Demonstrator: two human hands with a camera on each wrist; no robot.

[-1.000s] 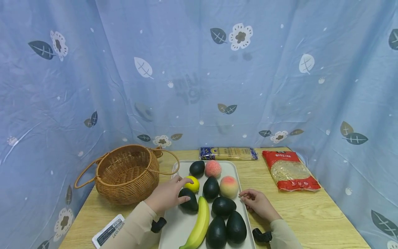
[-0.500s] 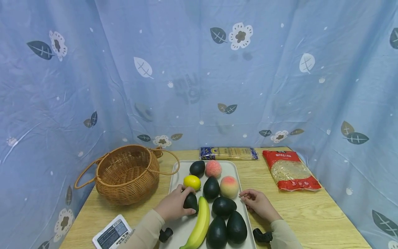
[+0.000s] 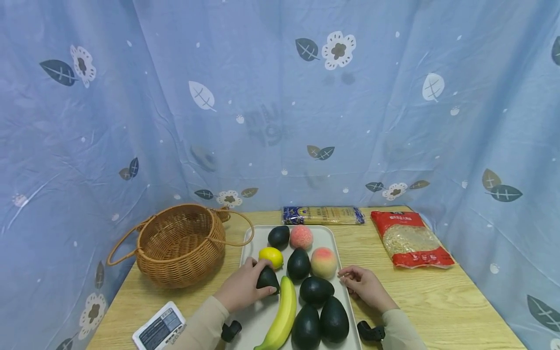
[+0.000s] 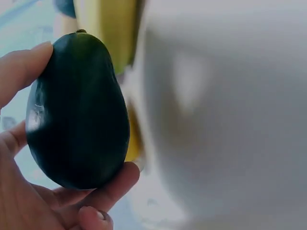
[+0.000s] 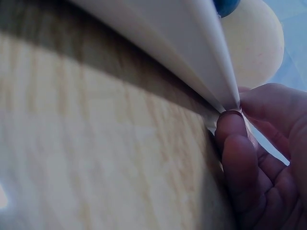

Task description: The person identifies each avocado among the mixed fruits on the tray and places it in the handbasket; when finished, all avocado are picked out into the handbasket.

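Currently, a glossy, dark, pear-shaped avocado (image 3: 267,280) is showing over the smooth, pale tray (image 3: 253,321), near a rounded lemon (image 3: 272,257) and a curving banana (image 3: 283,316); woven wicker is forming the basket (image 3: 181,267). Unlike 1 second ago, the left hand (image 3: 245,288) is no longer spreading above but gripping that avocado between thumb and fingers. The right hand (image 3: 363,288) is pinching the tray's rim.

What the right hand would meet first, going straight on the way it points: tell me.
The rim of the pale rectangular tray, which the right hand seems to pinch; past it, probably the round yellow-and-pink peach, though depth is unclear.
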